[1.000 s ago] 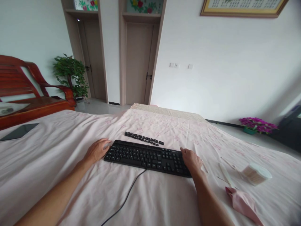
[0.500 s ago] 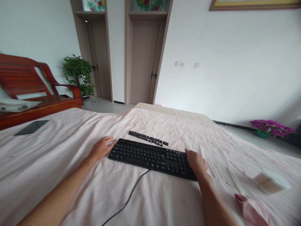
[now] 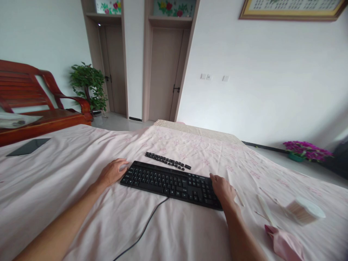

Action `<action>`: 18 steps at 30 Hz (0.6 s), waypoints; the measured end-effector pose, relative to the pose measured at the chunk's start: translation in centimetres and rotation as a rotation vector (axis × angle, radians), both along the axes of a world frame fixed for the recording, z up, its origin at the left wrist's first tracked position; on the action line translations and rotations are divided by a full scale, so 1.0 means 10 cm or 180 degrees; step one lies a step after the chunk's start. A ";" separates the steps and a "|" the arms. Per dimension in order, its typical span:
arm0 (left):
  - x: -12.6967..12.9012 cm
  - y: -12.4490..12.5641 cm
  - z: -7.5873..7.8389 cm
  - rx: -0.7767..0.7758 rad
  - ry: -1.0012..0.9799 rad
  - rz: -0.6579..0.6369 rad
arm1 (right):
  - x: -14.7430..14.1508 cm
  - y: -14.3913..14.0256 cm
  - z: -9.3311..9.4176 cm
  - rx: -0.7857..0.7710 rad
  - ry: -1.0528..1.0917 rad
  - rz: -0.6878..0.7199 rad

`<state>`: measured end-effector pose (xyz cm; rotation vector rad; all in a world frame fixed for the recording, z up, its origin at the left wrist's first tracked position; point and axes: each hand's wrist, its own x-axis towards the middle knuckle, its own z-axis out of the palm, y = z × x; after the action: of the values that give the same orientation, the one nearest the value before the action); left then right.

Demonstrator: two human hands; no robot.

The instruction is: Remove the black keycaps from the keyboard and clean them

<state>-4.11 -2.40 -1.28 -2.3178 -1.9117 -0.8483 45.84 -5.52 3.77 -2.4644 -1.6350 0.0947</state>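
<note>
A black keyboard (image 3: pixel 163 183) lies on the bed-like pink cloth, its cable (image 3: pixel 144 232) running toward me. At its left end rests my left hand (image 3: pixel 112 172), open, with fingers stretched forward and the thumb apart beside the keyboard's edge. My right hand (image 3: pixel 223 188) closes over the right end, covering some of the number keys; its far fingers are partly hidden. Just behind the keyboard, several loose keycaps (image 3: pixel 168 160) lie in two rows, with one wider keycap at the right.
Right of my forearm lie cotton swabs (image 3: pixel 240 198), thin tools (image 3: pixel 264 209), a clear box of swabs (image 3: pixel 306 211) and a pink cloth (image 3: pixel 284 241). A dark flat tablet-like object (image 3: pixel 29 146) is at far left. Beyond stand a wooden bench (image 3: pixel 40 116) and a potted plant (image 3: pixel 89 87).
The view has tilted up slightly and shifted, so everything sits a little further left. Both hands keep their places at the keyboard's ends; the keyboard and keycaps have not visibly moved.
</note>
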 end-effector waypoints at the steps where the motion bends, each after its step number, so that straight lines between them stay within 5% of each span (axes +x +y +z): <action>1: 0.00 0.00 0.00 0.0004 -0.0005 -0.0005 | 0.00 0.00 0.00 -0.0010 -0.0010 -0.0011; 18: 0.01 0.00 0.02 0.0131 0.0072 -0.0424 | 0.00 0.04 -0.03 -0.0051 -0.0130 0.0101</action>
<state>-4.04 -2.36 -1.07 -2.4418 -1.7305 -0.8591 45.84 -5.13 3.49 -2.4683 -1.6968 0.0624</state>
